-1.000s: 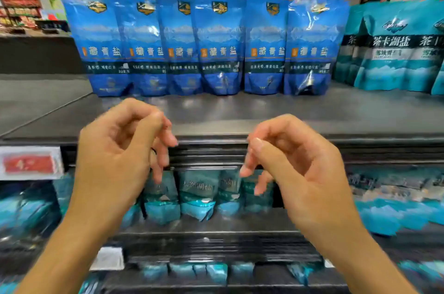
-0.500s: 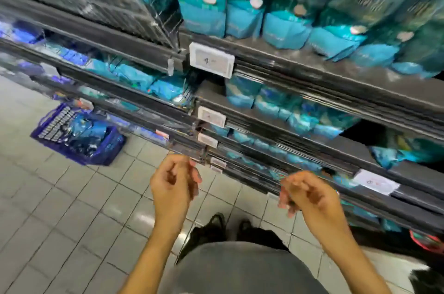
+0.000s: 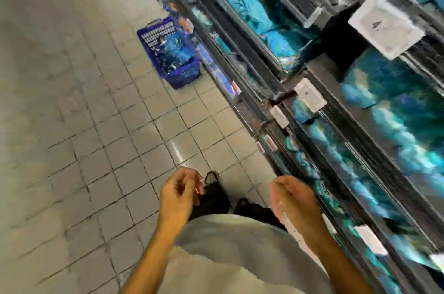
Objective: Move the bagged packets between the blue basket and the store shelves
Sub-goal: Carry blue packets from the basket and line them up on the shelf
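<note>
hands: left (image 3: 179, 194) and right (image 3: 292, 197) both empty, loosely curled
basket (image 3: 185, 75): ahead by shelves (image 3: 276, 60)
next: walk over, crouch, take one packet (image 3: 175, 46) per hand

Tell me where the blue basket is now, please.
In the head view, the blue basket stands on the tiled floor, upper centre, just left of the store shelves, ahead of both hands.

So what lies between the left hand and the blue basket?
Only bare tiled floor, in the head view, between left hand and blue basket.
</note>
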`<state>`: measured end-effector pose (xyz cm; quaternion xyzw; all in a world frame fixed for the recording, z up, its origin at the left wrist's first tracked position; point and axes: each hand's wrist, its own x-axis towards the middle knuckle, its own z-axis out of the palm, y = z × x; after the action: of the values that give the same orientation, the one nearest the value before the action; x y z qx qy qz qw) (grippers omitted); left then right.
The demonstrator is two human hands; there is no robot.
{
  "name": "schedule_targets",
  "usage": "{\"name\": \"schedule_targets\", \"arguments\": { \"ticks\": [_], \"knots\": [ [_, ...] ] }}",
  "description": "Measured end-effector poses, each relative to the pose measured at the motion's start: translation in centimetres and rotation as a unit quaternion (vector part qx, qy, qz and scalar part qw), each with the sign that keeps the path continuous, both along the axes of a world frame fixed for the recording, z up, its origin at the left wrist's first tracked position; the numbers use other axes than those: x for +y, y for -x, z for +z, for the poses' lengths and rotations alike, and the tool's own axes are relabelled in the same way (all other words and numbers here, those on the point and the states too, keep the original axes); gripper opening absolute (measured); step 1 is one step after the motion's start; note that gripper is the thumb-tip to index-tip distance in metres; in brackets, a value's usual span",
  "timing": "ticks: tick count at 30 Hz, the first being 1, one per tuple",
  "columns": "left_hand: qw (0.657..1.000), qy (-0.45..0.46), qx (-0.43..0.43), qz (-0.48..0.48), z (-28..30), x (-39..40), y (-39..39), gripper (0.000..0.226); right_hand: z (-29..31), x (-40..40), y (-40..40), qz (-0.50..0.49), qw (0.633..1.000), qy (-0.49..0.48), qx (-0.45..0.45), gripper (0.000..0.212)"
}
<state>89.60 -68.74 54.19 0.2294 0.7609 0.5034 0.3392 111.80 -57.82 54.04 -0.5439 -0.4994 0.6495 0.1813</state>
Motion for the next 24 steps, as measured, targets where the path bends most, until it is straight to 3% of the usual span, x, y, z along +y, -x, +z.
{"name": "schedule_targets", "arguments": {
  "ticks": [8, 16, 24],
  "knots": [
    [0.979, 0.078, -0.045, 0.182, -3.8, -3.6, 7.6, 0.036, 1.2, 6.7, 16.3, 0.101, 0.994, -0.034, 0.021, 0.011],
    [0.975, 0.066, -0.081, 0.194, -4.3, -1.8, 21.1, 0.028, 1.5, 11.0, 30.1, 0.127, 0.992, -0.024, 0.0, 0.023],
    [0.991, 0.041, -0.048, 0.119, -3.1, 5.3, 34.9, 0.027, 0.1, 13.0, 33.2, 0.068, 0.994, -0.076, -0.048, 0.027]
  ]
}}
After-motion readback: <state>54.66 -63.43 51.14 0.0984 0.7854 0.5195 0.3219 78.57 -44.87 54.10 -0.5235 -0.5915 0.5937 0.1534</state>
